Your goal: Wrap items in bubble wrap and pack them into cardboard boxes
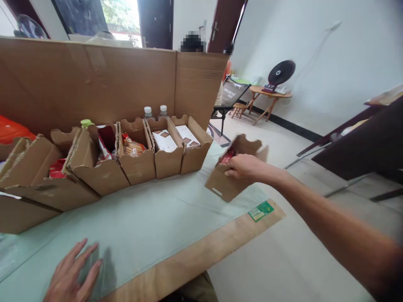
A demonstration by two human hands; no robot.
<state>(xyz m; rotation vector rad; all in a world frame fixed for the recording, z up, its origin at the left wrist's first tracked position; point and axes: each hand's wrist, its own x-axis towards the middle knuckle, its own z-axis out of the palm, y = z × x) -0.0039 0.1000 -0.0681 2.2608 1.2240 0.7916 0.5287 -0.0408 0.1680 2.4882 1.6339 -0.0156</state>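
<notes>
My right hand [244, 167] is closed at the front rim of a small cardboard box [225, 186] at the table's right end. Its thumb is outside the front wall. A red packet [227, 156] shows inside that box, by my fingers; whether they touch it I cannot tell. My left hand [74, 270], fingers spread and holding nothing, is low over the pale green tabletop [138, 226] at the near left. Beyond it stands a row of open cardboard bins [138, 170]. They hold white boxes [165, 140], a bag of sausage-like snacks [132, 147] and red packets [57, 168].
A tall cardboard screen [126, 79] rises behind the bins, with bottles [163, 111] in front of it. A green label [261, 211] is on the wooden table edge [201, 251]. A folding chair [233, 94], a fan [281, 72] on a round table and a person's head are farther back.
</notes>
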